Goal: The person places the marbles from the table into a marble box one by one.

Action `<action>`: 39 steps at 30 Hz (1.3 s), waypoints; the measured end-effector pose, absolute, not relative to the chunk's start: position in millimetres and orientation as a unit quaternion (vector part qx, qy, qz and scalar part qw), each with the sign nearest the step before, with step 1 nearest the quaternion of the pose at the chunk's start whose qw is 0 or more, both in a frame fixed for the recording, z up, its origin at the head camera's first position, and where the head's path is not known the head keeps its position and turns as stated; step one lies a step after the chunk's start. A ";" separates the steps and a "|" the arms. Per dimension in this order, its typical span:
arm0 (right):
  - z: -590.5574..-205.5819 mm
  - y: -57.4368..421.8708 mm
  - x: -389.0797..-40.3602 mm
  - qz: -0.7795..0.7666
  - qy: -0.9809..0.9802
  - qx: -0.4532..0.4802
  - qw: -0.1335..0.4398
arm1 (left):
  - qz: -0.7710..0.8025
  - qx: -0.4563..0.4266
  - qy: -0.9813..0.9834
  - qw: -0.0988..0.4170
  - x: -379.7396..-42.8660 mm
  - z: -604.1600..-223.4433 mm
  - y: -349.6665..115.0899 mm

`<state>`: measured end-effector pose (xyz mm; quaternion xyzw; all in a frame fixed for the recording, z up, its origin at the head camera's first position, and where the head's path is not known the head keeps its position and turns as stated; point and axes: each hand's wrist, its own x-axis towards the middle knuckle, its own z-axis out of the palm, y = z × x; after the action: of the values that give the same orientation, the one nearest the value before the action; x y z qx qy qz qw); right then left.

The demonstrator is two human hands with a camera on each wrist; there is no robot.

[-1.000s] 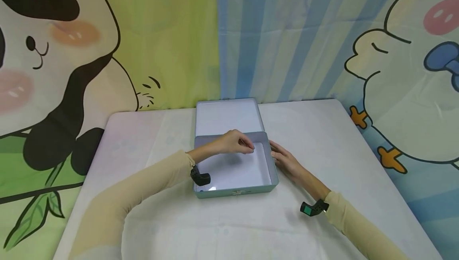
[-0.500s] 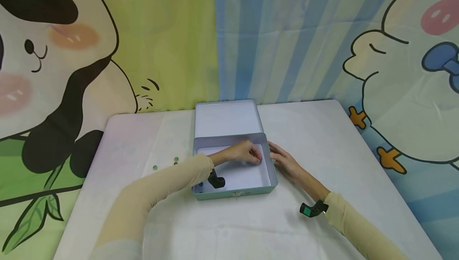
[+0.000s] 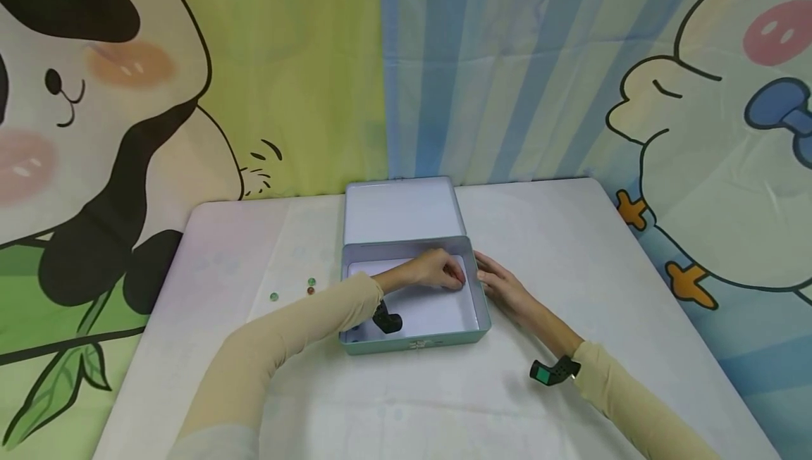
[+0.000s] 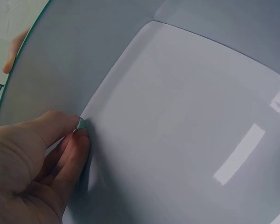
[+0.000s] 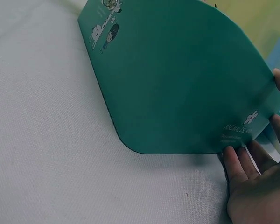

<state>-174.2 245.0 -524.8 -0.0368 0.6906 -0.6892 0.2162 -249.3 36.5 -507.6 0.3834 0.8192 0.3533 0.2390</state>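
Note:
An open green tin box [image 3: 415,345] stands on the white table, its lid [image 3: 403,210] tipped back behind it. My left hand [image 3: 434,270] reaches inside, near the right wall. Between thumb and fingertips it pinches a small blue-green glass marble [image 4: 82,123], low at the edge of the box floor [image 4: 177,93] and mostly covered by the fingers. My right hand [image 3: 507,287] touches the outside of the box's right wall, fingertips against the green side [image 5: 177,84] in the right wrist view. A dark marble [image 3: 355,327] sits in the box's front left corner.
Left of the box, on the white tablecloth [image 3: 380,403], lie a green marble [image 3: 311,282], a brownish one [image 3: 311,291] beside it, and another green marble [image 3: 274,296]. Behind the table hangs a printed curtain [image 3: 317,79].
My left hand has moved right and lower into the box, then almost stopped. Marbles on the table, earlier covered by the left sleeve, have come into view. The right hand has stayed in place.

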 end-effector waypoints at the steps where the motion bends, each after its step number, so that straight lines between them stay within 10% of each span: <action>1: -524.8 244.8 -174.4 -0.689 0.691 -0.034 0.216 | 0.356 0.386 0.817 0.239 -249.0 -507.0 36.0; 22: -523.8 243.6 -173.3 -0.685 0.694 -0.018 0.220 | 0.334 0.422 0.819 0.199 -249.9 -485.0 24.0; 39: -524.9 244.6 -171.3 -0.686 0.697 -0.022 0.207 | 0.408 0.355 0.807 0.238 -220.4 -416.1 -88.6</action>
<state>-171.3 244.6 -524.9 -0.0222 0.6974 -0.6858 0.2072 -220.4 -88.6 -416.1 0.3546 0.8067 0.4082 0.2383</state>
